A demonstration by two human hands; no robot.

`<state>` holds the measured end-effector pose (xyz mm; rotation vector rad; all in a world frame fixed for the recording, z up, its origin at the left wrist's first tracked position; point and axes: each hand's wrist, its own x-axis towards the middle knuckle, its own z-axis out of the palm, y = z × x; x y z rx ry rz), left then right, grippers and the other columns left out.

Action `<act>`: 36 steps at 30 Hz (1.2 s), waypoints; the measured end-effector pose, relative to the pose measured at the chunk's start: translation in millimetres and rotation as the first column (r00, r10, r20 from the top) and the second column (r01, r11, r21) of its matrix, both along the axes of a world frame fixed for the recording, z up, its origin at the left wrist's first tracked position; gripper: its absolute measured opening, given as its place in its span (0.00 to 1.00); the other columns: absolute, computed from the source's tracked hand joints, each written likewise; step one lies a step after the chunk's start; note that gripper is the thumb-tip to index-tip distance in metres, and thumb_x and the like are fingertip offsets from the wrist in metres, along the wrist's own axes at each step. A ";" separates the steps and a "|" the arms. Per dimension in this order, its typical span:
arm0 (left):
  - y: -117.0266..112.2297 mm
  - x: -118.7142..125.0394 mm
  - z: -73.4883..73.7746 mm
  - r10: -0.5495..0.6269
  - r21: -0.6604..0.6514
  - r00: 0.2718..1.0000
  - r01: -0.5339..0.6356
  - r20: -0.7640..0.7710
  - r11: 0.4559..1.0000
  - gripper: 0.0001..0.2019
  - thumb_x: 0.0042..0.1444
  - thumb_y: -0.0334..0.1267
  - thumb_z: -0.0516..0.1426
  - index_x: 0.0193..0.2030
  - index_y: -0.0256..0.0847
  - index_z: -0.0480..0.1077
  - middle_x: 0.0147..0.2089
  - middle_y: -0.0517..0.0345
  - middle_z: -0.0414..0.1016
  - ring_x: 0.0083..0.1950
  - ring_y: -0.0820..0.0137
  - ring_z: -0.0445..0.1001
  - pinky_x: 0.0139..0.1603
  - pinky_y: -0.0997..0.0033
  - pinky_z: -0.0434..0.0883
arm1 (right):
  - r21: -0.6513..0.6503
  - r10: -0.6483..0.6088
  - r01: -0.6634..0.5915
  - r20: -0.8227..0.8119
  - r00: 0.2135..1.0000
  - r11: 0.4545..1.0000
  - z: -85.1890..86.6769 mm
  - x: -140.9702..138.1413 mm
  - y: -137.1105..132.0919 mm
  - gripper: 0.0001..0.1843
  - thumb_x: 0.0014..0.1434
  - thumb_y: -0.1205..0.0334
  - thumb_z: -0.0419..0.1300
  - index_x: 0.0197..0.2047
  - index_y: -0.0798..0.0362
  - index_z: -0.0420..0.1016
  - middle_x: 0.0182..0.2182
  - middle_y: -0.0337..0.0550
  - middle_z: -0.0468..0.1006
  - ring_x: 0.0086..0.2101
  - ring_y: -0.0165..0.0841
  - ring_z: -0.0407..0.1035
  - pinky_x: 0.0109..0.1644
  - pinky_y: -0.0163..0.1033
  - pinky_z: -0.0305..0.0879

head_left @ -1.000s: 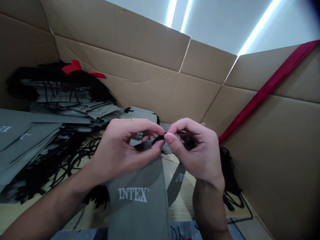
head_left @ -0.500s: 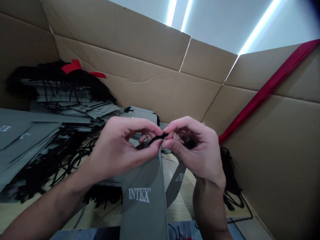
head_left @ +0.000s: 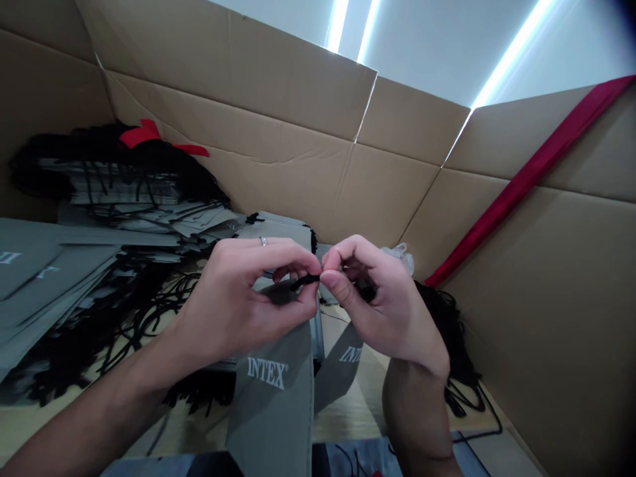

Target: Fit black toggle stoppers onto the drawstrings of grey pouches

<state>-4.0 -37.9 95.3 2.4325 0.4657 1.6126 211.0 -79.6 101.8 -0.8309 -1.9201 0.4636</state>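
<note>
My light comes from white tubes (head_left: pixel 368 30) at the far top, glaring until their edges bleed into the pale ceiling (head_left: pixel 432 56). Below them the card (head_left: pixel 238 112) is dim, darkest at far left and along the right edge, and the far right corner goes nearly black. My left hand (head_left: pixel 243 291) and right hand (head_left: pixel 380 308) catch light on top; my forearms darken on the near side. A soft shadow lies on the panel (head_left: pixel 271 417) under my left hand. Its lettering (head_left: pixel 267 373) reads clearly, though fine detail is smeary. Black cords (head_left: pixel 149 318) at left merge into murk. Wide-angle stretch pulls the outer edges.
</note>
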 end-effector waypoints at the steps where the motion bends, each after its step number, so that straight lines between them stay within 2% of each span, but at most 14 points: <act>1: 0.2 -0.4 0.2 0.005 -0.013 1.000 -0.005 -0.005 1.000 0.06 0.58 0.29 0.66 0.39 0.46 0.79 0.30 0.68 0.78 0.29 0.76 0.72 0.34 0.72 0.69 | -0.005 0.001 -0.001 -0.008 1.000 1.000 0.0 0.0 -0.1 0.10 0.70 0.67 0.73 0.45 0.50 0.76 0.34 0.32 0.75 0.31 0.25 0.67 0.35 0.33 0.64; 9: -1.0 -3.4 1.7 -0.006 -0.097 0.999 0.001 -0.049 0.995 0.05 0.60 0.30 0.65 0.38 0.45 0.79 0.31 0.65 0.78 0.31 0.74 0.72 0.35 0.71 0.69 | 0.004 -0.050 0.050 -0.034 0.998 0.999 0.4 0.3 -2.0 0.08 0.68 0.65 0.75 0.44 0.49 0.80 0.31 0.33 0.75 0.29 0.27 0.65 0.34 0.35 0.63; 13: -0.7 -2.0 1.0 -0.079 -0.206 0.997 0.072 -0.025 0.976 0.05 0.57 0.30 0.65 0.36 0.45 0.78 0.31 0.63 0.78 0.31 0.72 0.72 0.33 0.71 0.70 | -0.089 -0.030 0.024 -0.066 0.997 0.996 2.1 0.1 -1.7 0.09 0.66 0.63 0.77 0.42 0.50 0.81 0.32 0.35 0.77 0.30 0.27 0.67 0.32 0.34 0.63; 19: 1.7 -4.7 7.2 -0.199 -0.397 0.980 0.187 0.013 0.899 0.03 0.58 0.29 0.67 0.36 0.41 0.81 0.29 0.63 0.76 0.30 0.75 0.70 0.30 0.78 0.70 | -0.164 0.025 -0.048 -0.141 0.990 0.985 7.2 3.0 1.8 0.11 0.63 0.58 0.80 0.40 0.51 0.84 0.30 0.35 0.80 0.29 0.26 0.69 0.31 0.31 0.66; 24: 6.8 -10.1 12.5 -0.289 -0.525 0.957 0.260 0.027 0.810 0.02 0.62 0.32 0.70 0.41 0.41 0.85 0.28 0.64 0.79 0.27 0.78 0.72 0.26 0.84 0.68 | -0.122 0.021 -0.038 -0.134 0.991 0.992 9.3 7.7 -0.3 0.13 0.66 0.54 0.78 0.47 0.50 0.85 0.36 0.40 0.84 0.34 0.31 0.77 0.37 0.33 0.74; 27: 8.9 -10.6 14.6 -0.320 -0.570 0.947 0.281 0.032 0.772 0.02 0.61 0.31 0.70 0.40 0.41 0.85 0.26 0.64 0.78 0.24 0.79 0.70 0.21 0.84 0.63 | -0.114 0.060 -0.075 -0.130 0.990 0.991 7.7 9.3 -0.9 0.14 0.66 0.54 0.78 0.50 0.49 0.85 0.38 0.40 0.84 0.33 0.30 0.76 0.35 0.33 0.73; 31: 11.0 -10.5 15.5 -0.365 -0.620 0.931 0.302 0.027 0.724 0.03 0.60 0.31 0.71 0.40 0.41 0.85 0.26 0.63 0.79 0.24 0.78 0.72 0.21 0.85 0.64 | -0.082 0.101 -0.110 -0.106 0.989 0.991 3.0 10.5 2.7 0.14 0.63 0.58 0.81 0.50 0.47 0.86 0.35 0.37 0.81 0.29 0.27 0.69 0.31 0.33 0.67; 36: 13.1 -11.7 14.4 -0.408 -0.656 0.912 0.329 0.036 0.679 0.02 0.61 0.31 0.69 0.40 0.41 0.84 0.26 0.62 0.79 0.24 0.77 0.73 0.22 0.84 0.67 | -0.028 0.149 -0.152 -0.080 0.986 0.988 0.4 12.4 6.7 0.11 0.67 0.58 0.77 0.51 0.48 0.88 0.40 0.42 0.86 0.35 0.32 0.77 0.37 0.37 0.73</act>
